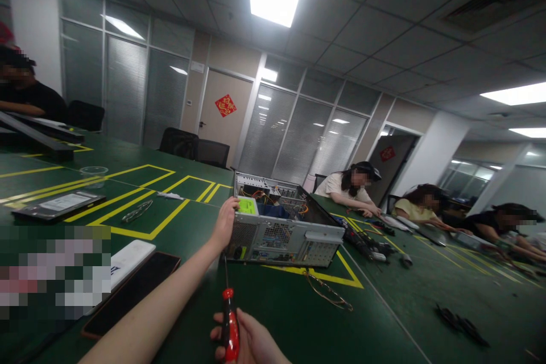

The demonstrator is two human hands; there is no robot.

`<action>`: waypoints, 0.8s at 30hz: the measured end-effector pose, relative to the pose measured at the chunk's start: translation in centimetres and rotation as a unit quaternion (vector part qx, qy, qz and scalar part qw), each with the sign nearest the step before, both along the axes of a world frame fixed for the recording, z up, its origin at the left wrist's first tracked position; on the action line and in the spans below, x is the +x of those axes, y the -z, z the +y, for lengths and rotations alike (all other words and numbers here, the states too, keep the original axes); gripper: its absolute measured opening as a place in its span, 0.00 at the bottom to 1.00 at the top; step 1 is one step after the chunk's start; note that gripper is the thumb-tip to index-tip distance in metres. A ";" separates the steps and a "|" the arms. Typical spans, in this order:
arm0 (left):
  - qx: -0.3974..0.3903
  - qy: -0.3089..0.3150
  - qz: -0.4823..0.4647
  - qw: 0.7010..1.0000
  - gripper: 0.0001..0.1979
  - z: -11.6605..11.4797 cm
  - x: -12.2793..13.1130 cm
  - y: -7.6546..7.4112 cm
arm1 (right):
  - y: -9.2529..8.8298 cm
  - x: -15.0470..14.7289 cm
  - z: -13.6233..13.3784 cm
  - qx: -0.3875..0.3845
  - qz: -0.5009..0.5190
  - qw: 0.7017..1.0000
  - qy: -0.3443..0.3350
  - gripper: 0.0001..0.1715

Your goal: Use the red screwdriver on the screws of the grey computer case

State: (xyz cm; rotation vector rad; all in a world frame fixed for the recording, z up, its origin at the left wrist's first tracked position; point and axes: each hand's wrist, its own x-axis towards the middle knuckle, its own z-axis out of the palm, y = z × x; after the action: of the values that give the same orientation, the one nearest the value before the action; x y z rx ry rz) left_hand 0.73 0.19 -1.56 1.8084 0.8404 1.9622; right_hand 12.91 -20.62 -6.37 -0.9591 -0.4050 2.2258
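Observation:
An open grey computer case lies on its side on the green table, inside a yellow-taped outline. My left hand reaches forward and grips the near left corner of the case, fingers curled over its top edge by a green label. My right hand is low in the view, closed around the red handle of a screwdriver. Its thin shaft points up toward the rear panel of the case.
A black tablet and a white device lie at my left. A drive, a clear dish and loose wires sit on the table. Other people work at the right side and at the far left, with tools near them.

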 end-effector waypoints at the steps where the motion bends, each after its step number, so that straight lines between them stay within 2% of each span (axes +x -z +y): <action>1: 0.000 -0.001 -0.001 1.000 0.23 0.0 0.0 0.0 | -0.1 0.1 -0.2 -0.001 -0.003 1.000 0.006 0.17; 5: -0.003 -0.002 -0.004 1.000 0.24 0.0 0.0 0.0 | -1.2 0.1 -1.0 -0.002 -0.031 0.998 0.063 0.09; 8: -0.003 0.001 -0.003 1.000 0.25 -0.1 0.0 0.0 | -2.2 -0.1 -1.3 -0.043 -0.028 0.996 0.074 0.04; 10: -0.004 -0.002 0.000 1.000 0.25 -0.1 0.0 0.0 | -2.7 -0.2 -1.4 -0.067 -0.014 0.995 0.068 0.10; 12: -0.006 -0.004 0.005 1.000 0.26 -0.1 -0.1 0.0 | -2.8 -0.3 -1.3 -0.058 0.001 0.996 0.065 0.13; 17: -0.005 -0.008 0.005 1.000 0.26 -0.1 -0.1 0.1 | -2.0 -0.4 -1.1 -0.029 0.017 0.999 0.030 0.11; 24: -0.010 -0.001 0.006 1.000 0.26 -0.1 -0.2 0.1 | -1.9 0.1 -1.2 -0.021 -0.026 0.998 0.045 0.11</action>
State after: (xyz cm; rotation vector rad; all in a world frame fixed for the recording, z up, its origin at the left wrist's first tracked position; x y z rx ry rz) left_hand 0.58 0.06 -1.62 1.8112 0.8635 1.9392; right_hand 12.98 -21.80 -4.48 -1.0379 -0.3339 2.1401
